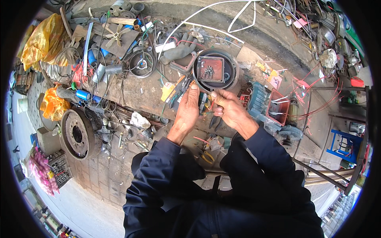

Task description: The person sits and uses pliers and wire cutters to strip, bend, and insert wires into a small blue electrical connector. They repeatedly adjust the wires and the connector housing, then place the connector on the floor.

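My left hand (pixel 187 109) is closed, its thumb and fingertips pressed together over something small that I cannot make out. Facing it, my right hand (pixel 233 110) pinches with thumb and forefinger; a thin reddish-orange piece shows by its fingertips, too small to name. A narrow gap separates the two hands. Just beyond them stands a round dark housing (pixel 235 79), with a red square cover (pixel 217 63) in it carrying several bolts (pixel 208 73). To the right of my right hand lies a blue-green motor (pixel 258 99) with an open red terminal box (pixel 278 106) and loose wires.
Yellow-handled pliers (pixel 207 157) lie between my legs. At left are a round metal wheel (pixel 70 137), an orange bag (pixel 53 104) and mixed scrap. A ring-shaped motor part (pixel 141 65) sits farther off. A metal frame (pixel 317 172) stands at right; red wires (pixel 313 113) trail toward it.
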`<state>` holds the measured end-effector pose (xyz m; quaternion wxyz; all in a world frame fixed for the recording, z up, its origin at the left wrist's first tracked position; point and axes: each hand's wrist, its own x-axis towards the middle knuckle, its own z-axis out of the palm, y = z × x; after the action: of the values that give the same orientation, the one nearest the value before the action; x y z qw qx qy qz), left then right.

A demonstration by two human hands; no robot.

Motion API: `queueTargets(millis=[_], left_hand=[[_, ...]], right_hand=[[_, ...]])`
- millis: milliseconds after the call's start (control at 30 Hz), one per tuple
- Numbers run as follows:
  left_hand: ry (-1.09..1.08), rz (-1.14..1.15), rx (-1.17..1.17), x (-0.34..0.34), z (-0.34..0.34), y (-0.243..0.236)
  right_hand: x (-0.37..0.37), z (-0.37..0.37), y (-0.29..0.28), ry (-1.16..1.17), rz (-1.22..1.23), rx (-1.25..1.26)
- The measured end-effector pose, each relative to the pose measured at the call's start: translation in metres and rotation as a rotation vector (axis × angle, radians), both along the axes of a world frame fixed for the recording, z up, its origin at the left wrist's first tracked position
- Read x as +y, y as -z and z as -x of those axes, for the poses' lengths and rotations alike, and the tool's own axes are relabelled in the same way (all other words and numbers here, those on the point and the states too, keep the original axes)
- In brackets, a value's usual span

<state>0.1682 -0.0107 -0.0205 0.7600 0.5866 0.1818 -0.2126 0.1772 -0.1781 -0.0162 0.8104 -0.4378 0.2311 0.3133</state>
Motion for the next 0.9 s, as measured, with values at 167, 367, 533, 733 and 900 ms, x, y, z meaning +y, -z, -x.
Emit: queueTargets(millis=[167, 367, 533, 733, 900], left_hand=[[0.044, -0.549, -0.353, -0.010, 0.000, -0.004], [-0.045, -0.557, -0.396, -0.012, -0.001, -0.001], [-0.120, 0.250, 0.141, -0.005, -0.001, 0.002], [-0.048, -0.726, -0.416, -0.013, -0.001, 0.005], [-0.064, -0.584, -0.382, -0.010, -0.001, 0.005]], right_hand=[[0.005, -0.007, -0.016, -0.241, 0.942, -0.738], [0.013, -0.004, -0.017, -0.139, 1.040, -0.935], [0.007, -0.002, -0.001, 0.041, 0.088, -0.114], [0.010, -0.004, -0.019, -0.212, 1.074, -0.963], [0.013, -0.006, -0.012, -0.192, 0.947, -0.837]])
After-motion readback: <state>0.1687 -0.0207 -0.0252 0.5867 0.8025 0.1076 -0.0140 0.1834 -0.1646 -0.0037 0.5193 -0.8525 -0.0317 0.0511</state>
